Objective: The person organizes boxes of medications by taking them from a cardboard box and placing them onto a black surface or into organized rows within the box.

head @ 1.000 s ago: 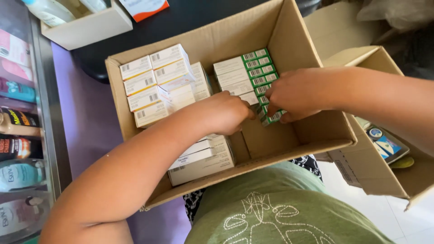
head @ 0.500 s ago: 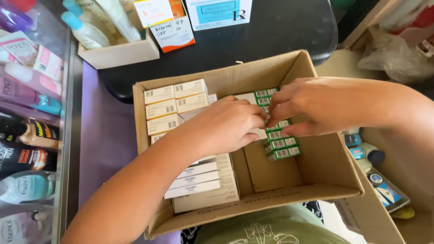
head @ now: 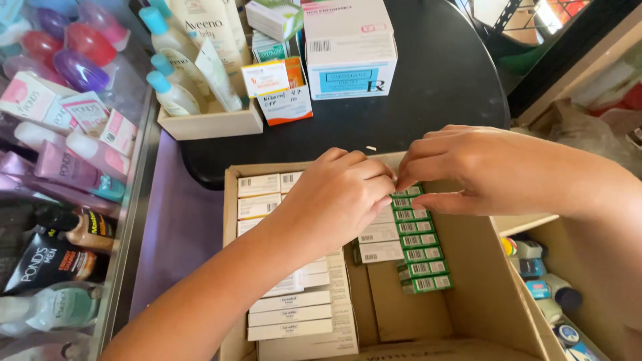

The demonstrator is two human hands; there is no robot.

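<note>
My left hand (head: 338,197) and my right hand (head: 458,167) meet over the back of an open cardboard box (head: 481,294), fingers pinched together at the top of a bundled row of small green-and-white cartons (head: 416,241). Both hands grip that row's upper end, and it hangs down inside the box. White cartons (head: 294,314) are stacked in the box's left half, partly hidden by my left forearm.
A round black table (head: 435,87) behind the box carries a white tray of lotion bottles (head: 200,80) and several medicine boxes (head: 348,50). A glass shelf of cosmetic tubes (head: 60,147) runs along the left. A second box with small bottles (head: 545,287) stands at right.
The view has tilted up toward the black table. Both hands have shifted to the box's back edge, drawing the green carton row up with them.
</note>
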